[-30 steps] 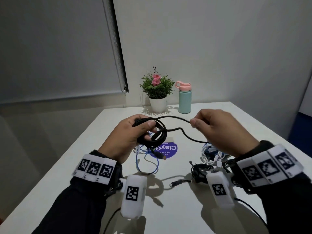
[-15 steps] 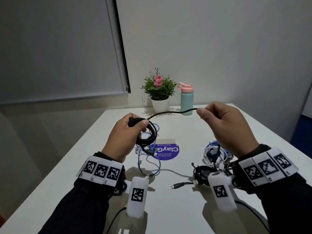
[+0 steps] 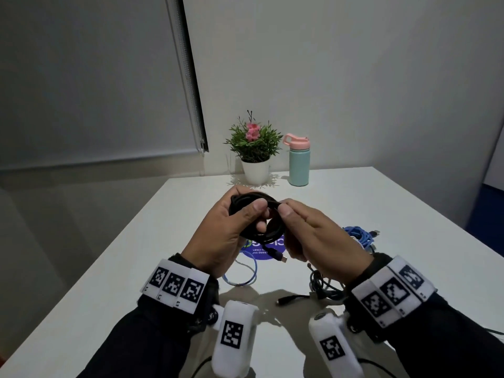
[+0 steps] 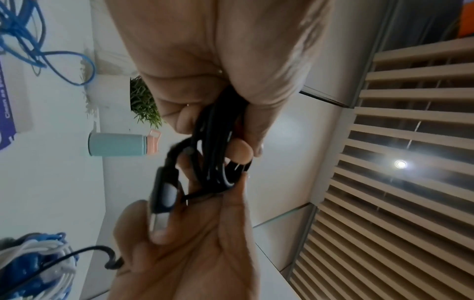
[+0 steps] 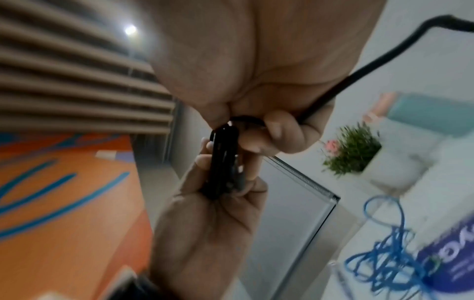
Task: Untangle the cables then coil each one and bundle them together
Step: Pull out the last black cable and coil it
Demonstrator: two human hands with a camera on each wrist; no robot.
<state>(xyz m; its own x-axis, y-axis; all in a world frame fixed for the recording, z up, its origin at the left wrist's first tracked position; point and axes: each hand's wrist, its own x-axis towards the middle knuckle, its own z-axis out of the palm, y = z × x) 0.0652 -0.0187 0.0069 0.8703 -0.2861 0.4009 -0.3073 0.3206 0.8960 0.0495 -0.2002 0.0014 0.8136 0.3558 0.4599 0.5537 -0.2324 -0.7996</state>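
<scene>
My left hand (image 3: 226,236) grips a coiled black cable (image 3: 261,230) above the table's middle, thumb over the coil's top. Against it, my right hand (image 3: 308,236) pinches the same cable at the coil's upper right edge. One plug end (image 3: 281,258) hangs below the coil. In the left wrist view the coil (image 4: 215,154) sits between the fingers and a plug (image 4: 161,205) lies against the right palm. The right wrist view shows the coil (image 5: 223,160) edge-on. A loose blue cable (image 3: 242,279) lies on the table under my left hand.
A blue and white cable bundle (image 3: 360,237) and a dark cable pile (image 3: 324,287) lie on the white table (image 3: 395,203) at the right. A purple round sticker (image 3: 261,249) is under the hands. A potted plant (image 3: 255,148) and teal bottle (image 3: 299,162) stand at the back.
My right hand, which held the cable's free stretch out to the right, has come in to the coil. The loose stretch is now wound onto the coil in my left hand.
</scene>
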